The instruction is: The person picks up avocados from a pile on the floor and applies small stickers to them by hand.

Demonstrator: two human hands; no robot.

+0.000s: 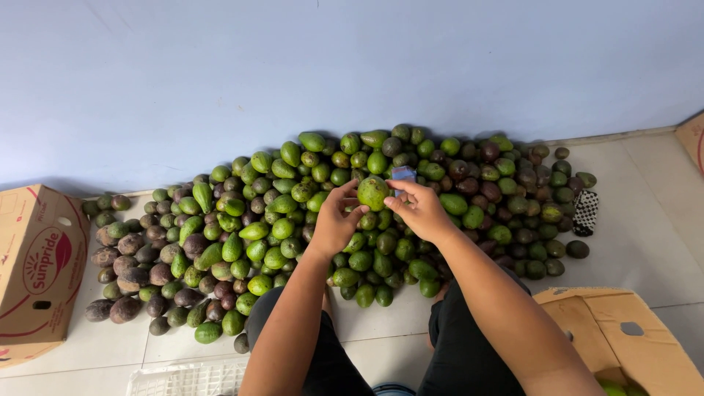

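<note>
I see both hands raised over the heap, sharing one green avocado (372,192) between them. Left hand (336,221): fingers curled narrow round the fruit's left flank, thumb on its lower edge, so it bears the weight. Right hand (421,210): fingertips pressed to the right flank; the same hand also pinches a small pale blue strip (403,174), which sticks up just behind the fruit. What the strip is, I cannot tell. Neither hand is spread wide; both are closed onto the avocado. The avocado sits above the middle of the avocado pile (279,220), which spreads on the tiled floor (638,242) to both sides of the hands and runs back to the blue wall (352,66). Mostly green fruit directly beneath the hands, dark purple-brown fruit further out to the left and right. My judgement on handling: keep the left hand as a steady cradle, turn the fruit with the fingertips rather than squeezing, and hold it clear of the heap so nothing below rolls. A printed cardboard box (37,264) lies far left of the left hand; an open cardboard box (623,330) sits near the right forearm; a white plastic crate (187,378) shows below the left elbow. A small black-and-white checked item (585,213) lies at the pile's right edge.
</note>
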